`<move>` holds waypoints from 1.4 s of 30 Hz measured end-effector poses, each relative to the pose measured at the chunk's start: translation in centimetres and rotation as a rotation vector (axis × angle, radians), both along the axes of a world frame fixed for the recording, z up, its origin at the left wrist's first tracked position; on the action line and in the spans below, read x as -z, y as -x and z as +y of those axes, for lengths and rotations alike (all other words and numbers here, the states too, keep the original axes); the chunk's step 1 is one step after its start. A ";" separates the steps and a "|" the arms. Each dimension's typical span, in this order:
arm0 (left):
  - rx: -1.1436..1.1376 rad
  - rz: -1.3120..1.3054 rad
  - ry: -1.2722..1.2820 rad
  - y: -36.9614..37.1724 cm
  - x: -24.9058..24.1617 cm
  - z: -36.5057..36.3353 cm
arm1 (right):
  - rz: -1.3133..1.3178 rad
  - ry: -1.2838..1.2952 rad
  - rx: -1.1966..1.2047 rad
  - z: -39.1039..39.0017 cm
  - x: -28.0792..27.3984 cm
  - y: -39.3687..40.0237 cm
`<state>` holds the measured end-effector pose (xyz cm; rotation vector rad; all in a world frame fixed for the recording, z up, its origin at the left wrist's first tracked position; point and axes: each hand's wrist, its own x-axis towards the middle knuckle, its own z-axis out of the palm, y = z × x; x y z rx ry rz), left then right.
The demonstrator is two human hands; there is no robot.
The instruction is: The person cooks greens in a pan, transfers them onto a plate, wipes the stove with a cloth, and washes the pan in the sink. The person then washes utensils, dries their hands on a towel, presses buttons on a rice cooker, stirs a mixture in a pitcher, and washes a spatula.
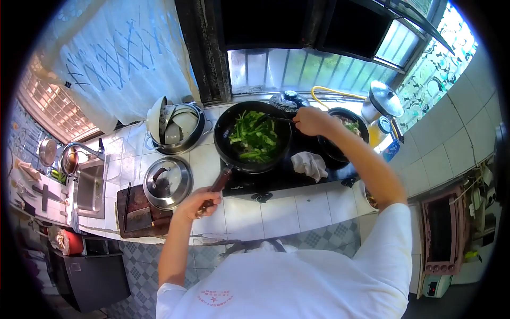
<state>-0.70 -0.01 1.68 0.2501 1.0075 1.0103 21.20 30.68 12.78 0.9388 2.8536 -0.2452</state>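
Note:
My left hand [204, 203] is wrapped round the brown handle [221, 182] of a black wok [255, 166] on the stove. Chopped green vegetables [252, 137] lie in the wok, mostly toward its middle. Over the wok's right rim, my right hand [312, 121] grips a dark, thin-handled spatula [281, 119]. Its far end reaches into the greens, so its head is hard to make out. Right of the wok, a second dark pan [363, 130] with food in it sits partly behind my right forearm. A crumpled white cloth [309, 165] rests on the stove between the two.
Left of the wok are a metal lid [168, 183], a pot stacked with bowls [183, 146], and a cutting board [151, 228] with a cleaver [139, 218]. A sink [89, 191] is farther left. A silver pot [383, 101] and a yellow bottle [378, 132] stand at the back right.

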 end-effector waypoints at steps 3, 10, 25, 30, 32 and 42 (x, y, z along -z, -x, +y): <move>-0.066 -0.011 -0.001 -3.0 0.2 0.1 | 0.094 0.073 0.060 -0.3 3.2 1.0; -0.195 -0.048 -0.057 -6.3 0.3 0.8 | 0.129 0.272 -0.030 -5.6 2.9 -0.5; -0.216 -0.025 -0.064 -7.7 0.6 0.9 | 0.200 0.285 -0.014 -6.5 4.0 -0.5; -0.204 -0.059 -0.086 -7.7 1.0 0.9 | -0.039 -0.002 -0.082 -7.4 -2.4 -4.1; -0.213 -0.075 -0.076 -8.1 0.9 1.0 | -0.108 -0.076 -0.009 -8.1 -5.5 -4.8; -0.224 -0.074 -0.101 -8.6 0.8 0.8 | 0.063 -0.045 0.094 -6.5 3.3 -0.9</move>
